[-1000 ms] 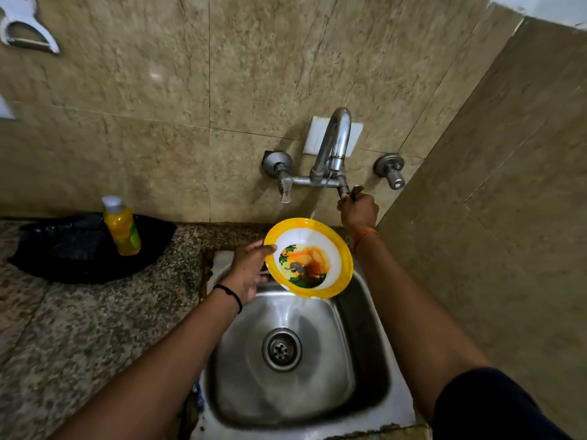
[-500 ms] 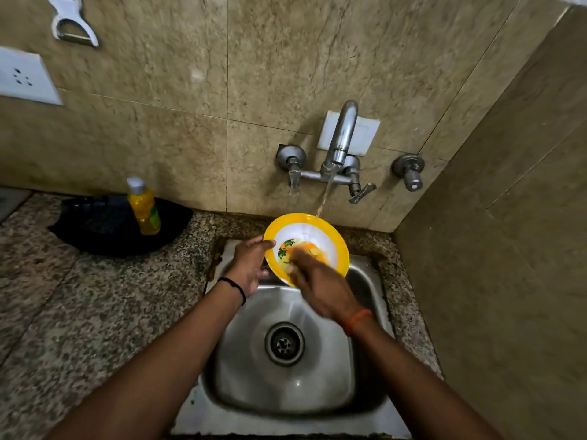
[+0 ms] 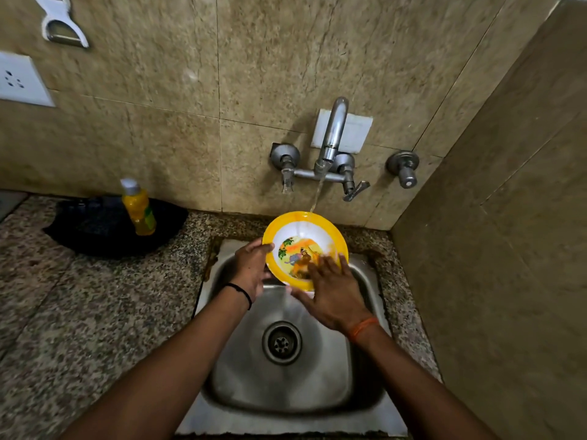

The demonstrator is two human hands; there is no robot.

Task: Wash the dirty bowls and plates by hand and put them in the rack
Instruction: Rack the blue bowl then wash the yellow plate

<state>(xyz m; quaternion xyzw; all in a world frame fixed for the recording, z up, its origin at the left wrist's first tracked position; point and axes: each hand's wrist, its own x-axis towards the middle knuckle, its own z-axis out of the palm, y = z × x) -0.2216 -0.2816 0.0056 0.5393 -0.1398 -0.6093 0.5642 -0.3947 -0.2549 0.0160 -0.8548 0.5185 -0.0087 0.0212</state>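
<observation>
1. Far left, the yellow soap bottle [image 3: 138, 208] stands upright on a black mat [image 3: 104, 228] on the granite counter [image 3: 79, 312], well apart from the sink; judging by the task, you will want it once plain water stops lifting the residue.
2. Your left hand [image 3: 251, 268] grips the left rim of the yellow-rimmed plate [image 3: 301, 223], thumb over the edge, the other fingers hidden behind it. Keep that grip firm, since a wet rim is likely to slip.
3. The plate is held tilted over the back of the steel sink [image 3: 286, 408], its printed face toward you. Keep that tilt so the dirty water runs down into the basin and to the drain [image 3: 281, 343].
4. The stream from the tap [image 3: 332, 138] lands at the plate's upper rim. Turn the plate so the water reaches the whole face.
5. Your right hand [image 3: 330, 292] lies flat on the lower right of the plate, fingers straight and spread, gripping nothing. Rub in circles with the pads, then do the back.
6. No rack is in view.
</observation>
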